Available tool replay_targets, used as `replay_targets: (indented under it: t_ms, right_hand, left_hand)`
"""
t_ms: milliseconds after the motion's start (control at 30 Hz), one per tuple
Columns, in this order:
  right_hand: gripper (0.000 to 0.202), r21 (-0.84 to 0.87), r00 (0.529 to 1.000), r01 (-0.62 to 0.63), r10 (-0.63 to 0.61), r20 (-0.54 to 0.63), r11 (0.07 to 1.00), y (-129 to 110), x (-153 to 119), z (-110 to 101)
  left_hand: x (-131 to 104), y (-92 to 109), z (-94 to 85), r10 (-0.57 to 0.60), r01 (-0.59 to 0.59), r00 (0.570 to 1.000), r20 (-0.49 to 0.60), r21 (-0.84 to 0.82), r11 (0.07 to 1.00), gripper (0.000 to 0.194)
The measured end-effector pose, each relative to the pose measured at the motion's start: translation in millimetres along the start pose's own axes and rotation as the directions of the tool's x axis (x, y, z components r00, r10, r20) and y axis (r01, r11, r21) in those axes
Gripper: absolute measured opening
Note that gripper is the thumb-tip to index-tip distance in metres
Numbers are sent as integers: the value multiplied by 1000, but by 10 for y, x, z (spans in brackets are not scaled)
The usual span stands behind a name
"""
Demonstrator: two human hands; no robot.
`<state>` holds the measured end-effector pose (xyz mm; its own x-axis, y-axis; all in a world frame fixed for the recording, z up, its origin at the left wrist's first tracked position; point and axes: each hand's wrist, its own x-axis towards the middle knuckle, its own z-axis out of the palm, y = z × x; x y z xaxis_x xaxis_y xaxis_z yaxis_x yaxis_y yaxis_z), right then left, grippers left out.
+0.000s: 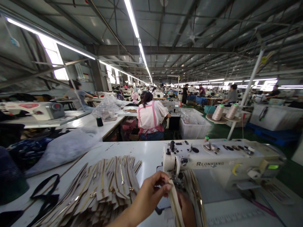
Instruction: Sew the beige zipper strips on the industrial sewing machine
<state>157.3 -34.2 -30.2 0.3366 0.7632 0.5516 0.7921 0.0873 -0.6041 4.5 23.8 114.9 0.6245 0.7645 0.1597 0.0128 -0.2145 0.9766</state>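
My left hand (153, 190) pinches the upper end of a beige zipper strip (175, 201) between thumb and fingers, close to the needle area of a white sewing machine (220, 164). The strip hangs down towards me. My right hand (187, 209) is low beside and partly behind the strip, touching it or very near; its fingers are hidden and in shadow. More zipper strips (195, 189) lie under the machine arm, to the right of my hands. To the left, a large fanned pile of beige zippers (101, 186) with gold-coloured teeth and pulls covers the table.
Black straps (44, 192) and a clear plastic bag (68, 145) are at the left. Thread cones (217, 112) stand on a holder behind the machine. Ahead, a seated co-worker (151, 116) faces away, near a white bin (194, 123). A ruler (234, 217) lies front right.
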Motion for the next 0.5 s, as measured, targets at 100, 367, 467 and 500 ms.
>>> replay_targets:
  t_ms: [100,367,467,500]
  right_hand:
    - [60,179,992,-114,103,73,977,-4,1,-64]
    - [37,132,985,-33,10,175,991,30,-48,21]
    - [29,96,988,-50,36,150,994,43,-47,17]
    - [28,79,988,-50,37,151,996,41,-47,8]
  left_hand:
    - [52,-584,82,-65,65,994,-91,6,998,26]
    - [186,-1287,116,-7,34,993,-117,223,974,7]
    - [233,-1289,121,23,-8,999,-38,358,934,10]
    - [236,-1291,123,34,-31,999,-2,398,917,12]
